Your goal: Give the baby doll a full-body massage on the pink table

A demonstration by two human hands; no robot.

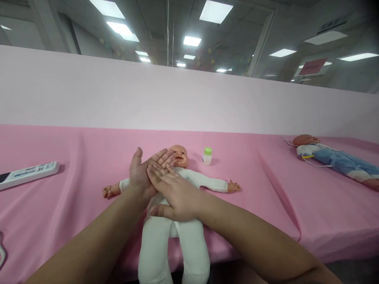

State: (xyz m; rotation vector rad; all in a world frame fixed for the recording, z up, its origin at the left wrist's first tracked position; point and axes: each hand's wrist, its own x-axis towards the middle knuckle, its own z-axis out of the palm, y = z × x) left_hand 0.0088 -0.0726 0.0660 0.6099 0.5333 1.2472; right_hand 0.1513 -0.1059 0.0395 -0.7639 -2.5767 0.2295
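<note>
Palm up, my left hand [141,173] is over the doll's chest and arm, its fingers stretched out toward the doll's head. My right hand [177,193] lies palm down with its fingertips on the left palm, fingers extended and thumb apart. Neither hand grips anything that I can see. Under both hands a baby doll [189,236] in a white suit lies on its back, arms spread, legs toward me over the table's near edge. The hands hide much of its torso. Just beyond its outstretched arm stands a small bottle [207,157] with a green cap.
Pink cloth [251,221] covers the table. At the left lies a long white device [32,173] with a dark end. A second doll [334,157] in blue and white, with thin tubes, lies at the far right. A white panel [189,102] with glass above closes off the back.
</note>
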